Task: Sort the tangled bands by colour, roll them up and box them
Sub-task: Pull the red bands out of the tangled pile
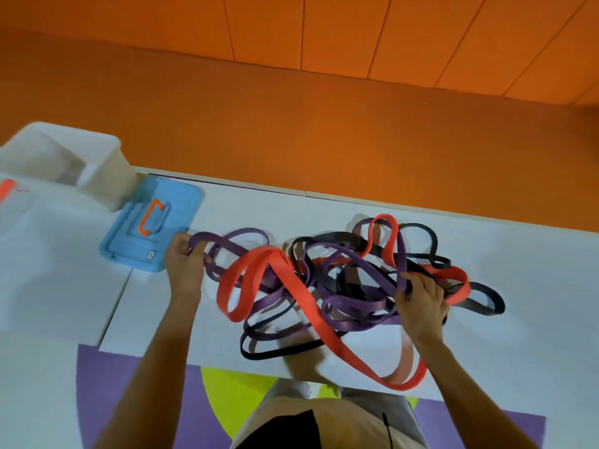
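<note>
Left hand (185,259), arm stretched forward, curls its fingers round the end loop of a flat purple elastic band (207,236) reaching out leftward; the right hand (421,301) closes its fingers on purple strands at the right of the one tangled heap of bands (353,301) on the white desk (486,367). Three colours show there, purple, red-orange and black, the number of each impossible to tell. Beyond the left hand lie one blue plastic lid (181,202) with an orange handle and one white plastic box (107,176).

One head-worn wide-angle view looks steeply down and forward over the white table (518,335), close above it, with orange panels (421,34) far behind.
</note>
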`<state>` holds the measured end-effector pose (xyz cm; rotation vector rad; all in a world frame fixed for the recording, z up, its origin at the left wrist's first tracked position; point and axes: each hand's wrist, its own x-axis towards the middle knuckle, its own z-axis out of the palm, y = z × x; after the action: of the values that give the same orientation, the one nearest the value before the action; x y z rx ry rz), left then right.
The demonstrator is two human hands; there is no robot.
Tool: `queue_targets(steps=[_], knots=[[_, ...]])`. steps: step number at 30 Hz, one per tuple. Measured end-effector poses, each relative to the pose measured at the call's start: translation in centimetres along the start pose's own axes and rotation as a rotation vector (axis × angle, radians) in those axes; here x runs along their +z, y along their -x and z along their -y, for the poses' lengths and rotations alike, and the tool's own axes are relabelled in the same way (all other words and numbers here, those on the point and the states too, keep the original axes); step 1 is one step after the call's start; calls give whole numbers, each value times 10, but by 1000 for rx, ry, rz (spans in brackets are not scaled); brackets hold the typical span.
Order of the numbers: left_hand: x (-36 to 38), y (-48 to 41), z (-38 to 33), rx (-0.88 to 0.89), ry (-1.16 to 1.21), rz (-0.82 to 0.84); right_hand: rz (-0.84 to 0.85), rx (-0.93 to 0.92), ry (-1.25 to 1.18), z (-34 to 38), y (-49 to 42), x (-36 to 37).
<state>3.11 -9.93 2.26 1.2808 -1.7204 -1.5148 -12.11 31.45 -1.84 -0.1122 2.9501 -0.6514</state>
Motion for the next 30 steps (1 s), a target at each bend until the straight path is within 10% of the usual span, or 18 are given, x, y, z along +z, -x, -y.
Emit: queue_targets(steps=[7, 19, 30], knots=[[11, 21, -29, 162, -34, 101, 93, -343, -103, 51, -22, 17], [23, 24, -14, -116, -93, 293, 723, -804, -101, 178, -25, 86], [15, -1, 26, -263, -367, 312, 521, -625, -130, 123, 1, 94]])
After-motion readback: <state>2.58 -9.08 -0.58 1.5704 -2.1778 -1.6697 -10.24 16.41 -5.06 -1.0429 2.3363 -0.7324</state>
